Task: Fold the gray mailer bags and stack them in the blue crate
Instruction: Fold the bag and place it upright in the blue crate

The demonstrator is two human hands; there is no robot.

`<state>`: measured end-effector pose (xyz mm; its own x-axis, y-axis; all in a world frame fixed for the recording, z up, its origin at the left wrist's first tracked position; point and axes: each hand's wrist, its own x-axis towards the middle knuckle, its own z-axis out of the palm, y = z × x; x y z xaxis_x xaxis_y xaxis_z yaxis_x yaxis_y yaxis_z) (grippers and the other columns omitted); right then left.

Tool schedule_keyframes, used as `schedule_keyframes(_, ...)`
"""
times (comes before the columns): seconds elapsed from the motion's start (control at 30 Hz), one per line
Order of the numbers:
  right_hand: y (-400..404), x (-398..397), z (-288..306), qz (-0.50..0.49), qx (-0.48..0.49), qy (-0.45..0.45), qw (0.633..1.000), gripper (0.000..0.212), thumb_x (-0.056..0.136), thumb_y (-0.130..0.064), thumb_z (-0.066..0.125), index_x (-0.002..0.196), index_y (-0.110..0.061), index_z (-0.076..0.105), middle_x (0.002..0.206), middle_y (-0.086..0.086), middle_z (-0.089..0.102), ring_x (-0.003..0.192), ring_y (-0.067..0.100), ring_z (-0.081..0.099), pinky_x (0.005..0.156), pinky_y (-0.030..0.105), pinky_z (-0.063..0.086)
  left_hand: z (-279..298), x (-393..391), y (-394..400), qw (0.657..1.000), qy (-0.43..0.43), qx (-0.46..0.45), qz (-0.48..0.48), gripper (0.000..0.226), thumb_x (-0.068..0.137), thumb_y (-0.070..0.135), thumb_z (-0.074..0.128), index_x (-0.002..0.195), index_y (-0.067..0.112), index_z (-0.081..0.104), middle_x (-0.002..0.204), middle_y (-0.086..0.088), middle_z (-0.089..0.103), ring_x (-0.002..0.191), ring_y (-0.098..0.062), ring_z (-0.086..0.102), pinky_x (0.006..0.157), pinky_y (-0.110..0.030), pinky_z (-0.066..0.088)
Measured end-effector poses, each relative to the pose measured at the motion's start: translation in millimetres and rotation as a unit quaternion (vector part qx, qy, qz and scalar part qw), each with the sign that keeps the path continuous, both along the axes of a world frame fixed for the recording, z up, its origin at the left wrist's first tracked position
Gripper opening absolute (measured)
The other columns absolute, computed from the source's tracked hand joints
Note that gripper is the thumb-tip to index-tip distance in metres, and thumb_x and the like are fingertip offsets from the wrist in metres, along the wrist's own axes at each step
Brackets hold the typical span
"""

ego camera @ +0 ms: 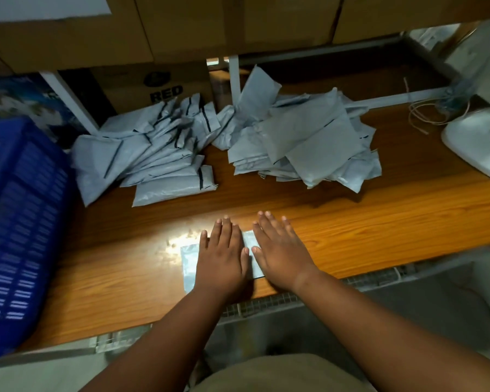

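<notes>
Our left hand (223, 258) and right hand (280, 251) lie flat, fingers straight, gripping nothing, pressing one gray mailer bag (189, 263) on the table's (351, 222) near edge, likely to set its crease. The blue crate (20, 222) waits left.

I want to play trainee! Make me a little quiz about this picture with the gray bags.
1. True or false: both hands lie flat on one mailer bag at the near edge of the wooden table.
2. Which side of the table is the blue crate on? A) the person's left B) the person's right C) the middle
3. How many heaps of gray bags lie behind the hands?

Key:
1. True: the left hand and right hand press it with straight fingers.
2. A.
3. Two: the left heap and the right heap.
</notes>
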<state>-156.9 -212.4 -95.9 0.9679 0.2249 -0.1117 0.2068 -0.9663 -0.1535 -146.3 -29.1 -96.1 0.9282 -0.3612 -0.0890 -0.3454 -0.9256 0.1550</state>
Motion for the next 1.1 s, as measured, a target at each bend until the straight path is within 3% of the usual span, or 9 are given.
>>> schedule_keyframes(0.17, -6.5, 1.2, -10.9, 0.001, -0.013, 0.022, 1.000, 0.071, 0.112, -0.054, 0.016, 0.171, -0.017, -0.001, 0.178, 0.007, -0.015, 0.163, 0.023, -0.018, 0.133, 0.052, -0.003, -5.7, -0.7, -9.7, 1.000, 0.005, 0.029, -0.006, 0.073, 0.107, 0.053, 0.014, 0.170, 0.016, 0.008, 0.178, -0.008, -0.002, 0.164, -0.025, -0.009, 0.130, -0.059, 0.004)
schedule_keyframes(0.3, -5.9, 2.0, -17.2, -0.001, -0.020, 0.011, 1.000, 0.074, 0.110, -0.055, 0.015, 0.171, -0.016, 0.000, 0.178, 0.008, -0.015, 0.164, 0.025, -0.016, 0.132, 0.054, -0.005, -10.1, 0.5, -9.4, 0.999, 0.002, 0.048, -0.009, 0.074, 0.105, 0.051, 0.016, 0.170, 0.018, 0.008, 0.179, -0.008, -0.002, 0.165, -0.026, -0.008, 0.127, -0.066, 0.003)
schedule_keyframes(0.53, -7.0, 3.8, -22.6, 0.000, -0.024, 0.011, 1.000, 0.075, 0.109, -0.057, 0.013, 0.171, -0.018, 0.001, 0.178, 0.009, -0.013, 0.164, 0.024, -0.016, 0.132, 0.055, -0.001, -10.5, 1.2, -8.0, 0.999, 0.000, 0.036, -0.012, 0.073, 0.105, 0.051, 0.022, 0.170, 0.018, 0.010, 0.179, -0.008, -0.001, 0.165, -0.026, -0.006, 0.127, -0.066, 0.006)
schedule_keyframes(0.83, -4.8, 4.4, -9.0, -0.001, -0.019, 0.040, 0.999, 0.074, 0.110, -0.059, 0.013, 0.170, -0.022, -0.007, 0.177, 0.004, -0.021, 0.162, 0.022, -0.023, 0.132, 0.053, -0.007, 6.5, 2.4, 5.6, 0.998, 0.034, 0.040, -0.040, 0.080, 0.105, 0.068, 0.012, 0.170, 0.022, 0.009, 0.178, -0.006, -0.003, 0.164, -0.023, -0.008, 0.128, -0.061, 0.006)
schedule_keyframes(0.9, -3.8, 9.0, -2.0, -0.003, -0.012, 0.058, 0.998, 0.075, 0.110, -0.059, 0.021, 0.171, -0.022, 0.000, 0.178, 0.005, -0.016, 0.164, 0.023, -0.017, 0.132, 0.054, -0.006, 17.1, 8.6, 21.5, 0.997, 0.027, 0.055, -0.042, 0.088, 0.099, 0.079, 0.021, 0.165, 0.022, 0.028, 0.176, -0.008, 0.017, 0.162, -0.027, 0.013, 0.126, -0.056, 0.021)
schedule_keyframes(0.97, -1.7, 17.7, 10.3, 0.002, 0.002, 0.069, 0.998, 0.076, 0.106, -0.061, 0.035, 0.170, -0.023, 0.016, 0.179, 0.009, 0.001, 0.165, 0.028, -0.002, 0.132, 0.056, 0.001, 28.8, 14.9, 41.9, 0.997, 0.010, 0.069, -0.024, 0.087, 0.088, 0.087, 0.036, 0.145, 0.023, 0.050, 0.157, -0.004, 0.043, 0.145, -0.028, 0.039, 0.111, -0.050, 0.041)
schedule_keyframes(1.03, 4.9, 28.6, 27.0, 0.040, 0.008, 0.065, 0.997, 0.077, 0.100, -0.067, 0.048, 0.164, -0.027, 0.031, 0.172, 0.010, 0.026, 0.159, 0.032, 0.021, 0.130, 0.054, 0.017, 38.8, 19.0, 60.7, 0.997, 0.020, 0.079, -0.003, 0.082, 0.075, 0.092, 0.048, 0.129, 0.030, 0.057, 0.135, 0.005, 0.051, 0.126, -0.023, 0.047, 0.095, -0.048, 0.047)
schedule_keyframes(1.1, 16.5, 38.9, 43.8, 0.101, 0.002, 0.072, 0.992, 0.080, 0.094, -0.070, 0.058, 0.161, -0.031, 0.035, 0.160, 0.005, 0.041, 0.146, 0.030, 0.038, 0.120, 0.049, 0.035, 46.0, 23.9, 75.1, 0.994, 0.058, 0.088, 0.019, 0.082, 0.064, 0.093, 0.058, 0.123, 0.037, 0.057, 0.125, 0.008, 0.052, 0.117, -0.021, 0.050, 0.090, -0.046, 0.047)
